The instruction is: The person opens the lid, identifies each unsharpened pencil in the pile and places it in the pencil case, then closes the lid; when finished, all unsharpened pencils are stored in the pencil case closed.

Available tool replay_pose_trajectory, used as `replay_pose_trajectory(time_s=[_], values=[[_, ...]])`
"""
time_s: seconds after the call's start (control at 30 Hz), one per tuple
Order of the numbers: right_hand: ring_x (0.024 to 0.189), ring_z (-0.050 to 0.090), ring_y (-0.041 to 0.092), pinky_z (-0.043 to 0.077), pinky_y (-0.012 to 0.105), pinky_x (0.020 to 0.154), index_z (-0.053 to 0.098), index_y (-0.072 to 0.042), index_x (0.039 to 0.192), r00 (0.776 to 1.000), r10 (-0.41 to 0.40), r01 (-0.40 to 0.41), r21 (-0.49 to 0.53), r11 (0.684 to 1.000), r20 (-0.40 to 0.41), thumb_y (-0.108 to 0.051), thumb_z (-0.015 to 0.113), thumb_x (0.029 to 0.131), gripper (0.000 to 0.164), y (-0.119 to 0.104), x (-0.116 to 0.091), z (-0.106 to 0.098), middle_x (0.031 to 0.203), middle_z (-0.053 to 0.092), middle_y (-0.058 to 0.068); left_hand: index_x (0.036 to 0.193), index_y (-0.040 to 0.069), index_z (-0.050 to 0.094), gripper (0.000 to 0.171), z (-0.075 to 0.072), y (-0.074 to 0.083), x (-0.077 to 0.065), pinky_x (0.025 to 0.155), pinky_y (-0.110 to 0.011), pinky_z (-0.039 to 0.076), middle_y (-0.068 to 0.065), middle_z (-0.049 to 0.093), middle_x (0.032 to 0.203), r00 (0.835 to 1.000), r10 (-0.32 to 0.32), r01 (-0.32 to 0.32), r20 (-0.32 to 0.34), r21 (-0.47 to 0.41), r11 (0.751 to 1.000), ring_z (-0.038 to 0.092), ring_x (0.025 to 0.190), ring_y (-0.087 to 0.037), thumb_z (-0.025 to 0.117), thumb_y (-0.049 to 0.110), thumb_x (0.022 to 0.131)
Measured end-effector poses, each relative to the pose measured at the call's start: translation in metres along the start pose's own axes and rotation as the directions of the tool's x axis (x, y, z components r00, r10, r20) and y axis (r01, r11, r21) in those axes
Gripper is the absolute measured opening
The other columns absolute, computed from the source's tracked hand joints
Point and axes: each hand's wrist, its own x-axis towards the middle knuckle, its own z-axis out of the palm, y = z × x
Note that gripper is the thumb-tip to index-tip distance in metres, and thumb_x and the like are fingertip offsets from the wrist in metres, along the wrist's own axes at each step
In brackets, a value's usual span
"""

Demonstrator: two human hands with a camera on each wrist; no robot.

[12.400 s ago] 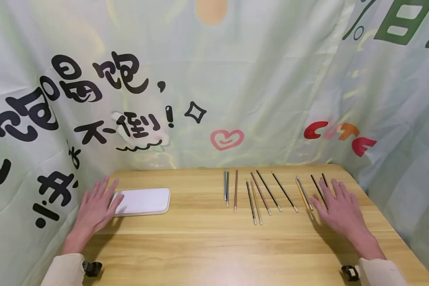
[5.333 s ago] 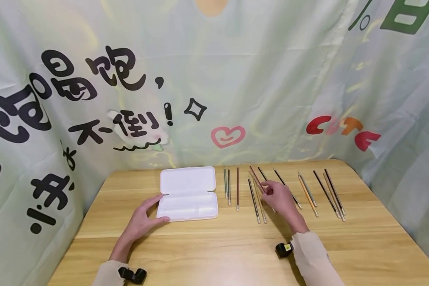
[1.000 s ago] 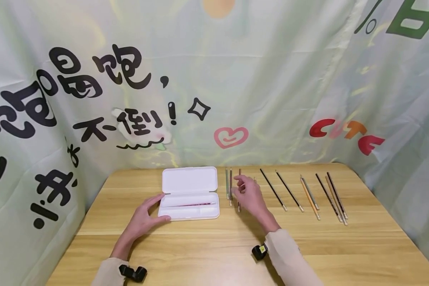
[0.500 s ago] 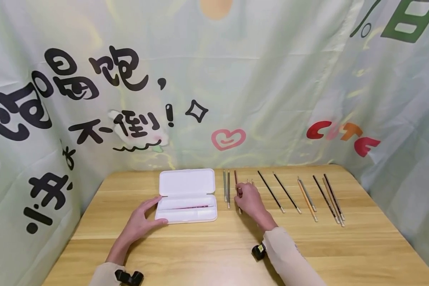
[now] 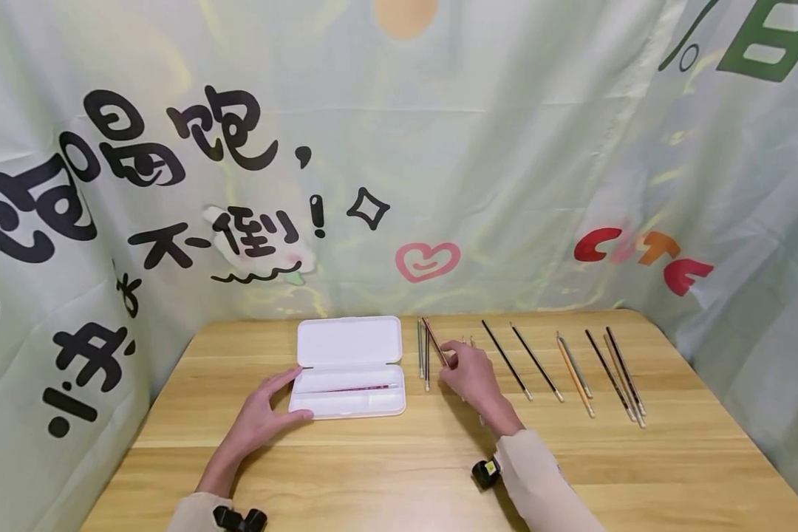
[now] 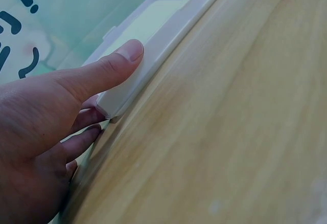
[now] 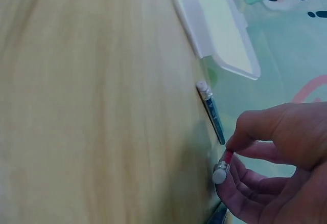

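Right hand (image 5: 471, 375) hides middles of two pencils (image 5: 464, 340); left hand (image 5: 261, 414) covers corner of white case (image 5: 349, 405); near edge of tabletop (image 5: 372, 473) cut off.

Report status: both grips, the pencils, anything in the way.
Left grip holding open white case by its left end. Right grip pinching reddish pencil. Another pencil inside case. Two pencils lying between right grip and case.

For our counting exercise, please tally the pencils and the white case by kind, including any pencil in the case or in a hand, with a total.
Pencils on the table: 11 (two mostly hidden by the right hand)
Pencil held in that hand: 1
Pencil in the case: 1
White case: 1
Total: 14
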Motion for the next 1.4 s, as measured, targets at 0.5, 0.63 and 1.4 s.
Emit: replay_pose_trajectory(time_s=[0.5, 0.63, 1.4], values=[[0.074, 0.059, 0.017, 0.049, 0.025, 0.055, 0.071, 0.002, 0.112, 0.999, -0.049, 0.052, 0.227, 0.973, -0.022, 0.006, 0.063, 0.092, 0.022, -0.006, -0.006, -0.003, 0.089, 0.063, 0.01, 0.15, 0.014, 0.054, 0.086, -0.001, -0.002, -0.002, 0.11, -0.072, 0.029, -0.019, 0.05, 0.152, 1.0, 0.012, -0.012, -0.011, 0.001, 1.0, 0.041, 0.14, -0.046, 0.091, 0.04, 0.077], [0.074, 0.06, 0.018, 0.048, 0.025, 0.056, 0.073, -0.002, 0.111, 0.996, -0.077, 0.086, 0.242, 0.966, -0.045, 0.007, 0.062, 0.095, 0.022, -0.009, -0.007, 0.0, 0.093, 0.066, 0.016, 0.15, 0.014, 0.055, 0.086, -0.002, -0.003, -0.004, 0.11, -0.072, 0.03, -0.019, 0.051, 0.152, 1.0, 0.012, -0.012, -0.016, 0.012, 1.0, 0.042, 0.139, -0.046, 0.091, 0.04, 0.077], [0.089, 0.065, 0.018, 0.057, 0.027, 0.076, 0.076, -0.004, 0.104, 0.97, -0.235, 0.241, 0.269, 0.932, -0.058, 0.009, 0.066, 0.095, 0.019, -0.03, -0.012, 0.034, 0.1, 0.071, 0.007, 0.148, 0.011, 0.056, 0.084, 0.001, -0.002, 0.001, 0.109, -0.07, 0.032, -0.02, 0.052, 0.15, 0.999, 0.042, -0.042, -0.021, 0.025, 0.999, 0.044, 0.138, -0.046, 0.091, 0.04, 0.077]])
